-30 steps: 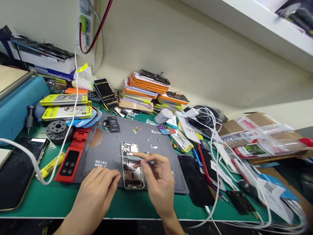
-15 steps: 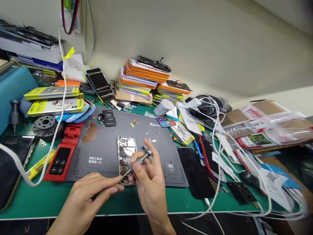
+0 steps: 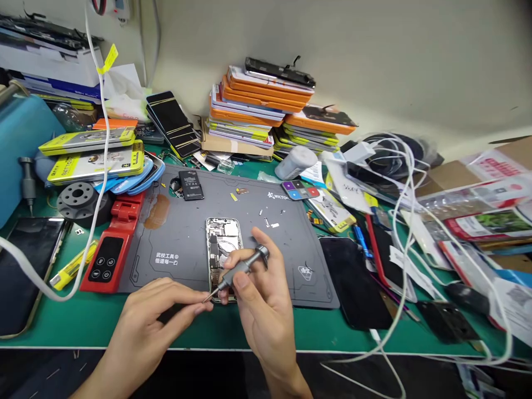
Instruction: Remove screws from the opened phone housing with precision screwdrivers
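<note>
My right hand (image 3: 268,302) holds a grey precision screwdriver (image 3: 240,272) by its handle, between thumb and fingers, with the index finger raised. The shaft slants down to the left. At its tip, the thumb and fingers of my left hand (image 3: 155,316) are pinched together; whether a tiny part is between them I cannot make out. Just behind the hands lies an opened smartphone (image 3: 226,230), its inner parts exposed and its lower end partly covered by my right hand. Under the phone is a dark grey work mat (image 3: 187,233).
A black battery (image 3: 191,185) and small loose parts (image 3: 272,224) lie on the mat. A red device (image 3: 102,263) borders its left side; a dark phone (image 3: 353,282) lies to the right. White cables (image 3: 405,277) loop beyond it. Stacked boxes (image 3: 257,105) stand against the wall.
The camera view has shifted, so the far boxes sit higher and much of the bench appears farther right. Both hands keep the same hold on the screwdriver.
</note>
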Motion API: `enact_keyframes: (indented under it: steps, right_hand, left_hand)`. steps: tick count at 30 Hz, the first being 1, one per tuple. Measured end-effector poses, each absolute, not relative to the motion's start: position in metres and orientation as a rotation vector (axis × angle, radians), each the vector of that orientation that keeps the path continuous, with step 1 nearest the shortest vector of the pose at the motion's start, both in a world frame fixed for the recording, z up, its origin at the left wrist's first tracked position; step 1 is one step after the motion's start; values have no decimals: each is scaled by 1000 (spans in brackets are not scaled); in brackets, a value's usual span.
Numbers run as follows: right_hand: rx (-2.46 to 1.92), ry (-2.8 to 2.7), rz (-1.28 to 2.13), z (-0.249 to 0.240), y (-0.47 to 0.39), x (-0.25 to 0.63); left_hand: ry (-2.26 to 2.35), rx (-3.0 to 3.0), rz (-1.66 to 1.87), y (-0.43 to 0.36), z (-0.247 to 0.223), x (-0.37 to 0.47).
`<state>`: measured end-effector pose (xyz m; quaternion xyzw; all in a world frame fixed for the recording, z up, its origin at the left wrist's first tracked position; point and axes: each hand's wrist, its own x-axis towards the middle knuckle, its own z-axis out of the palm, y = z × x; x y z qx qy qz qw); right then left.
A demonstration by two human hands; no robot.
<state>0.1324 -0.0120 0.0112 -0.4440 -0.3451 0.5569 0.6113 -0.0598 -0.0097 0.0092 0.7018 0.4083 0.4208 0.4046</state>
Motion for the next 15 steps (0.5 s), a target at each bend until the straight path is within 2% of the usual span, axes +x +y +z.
enact_keyframes:
  steps: [15]
  right_hand:
    - [-1031, -779, 1283, 12, -13, 134]
  left_hand:
    - [1003, 1800, 1047, -9, 13, -60]
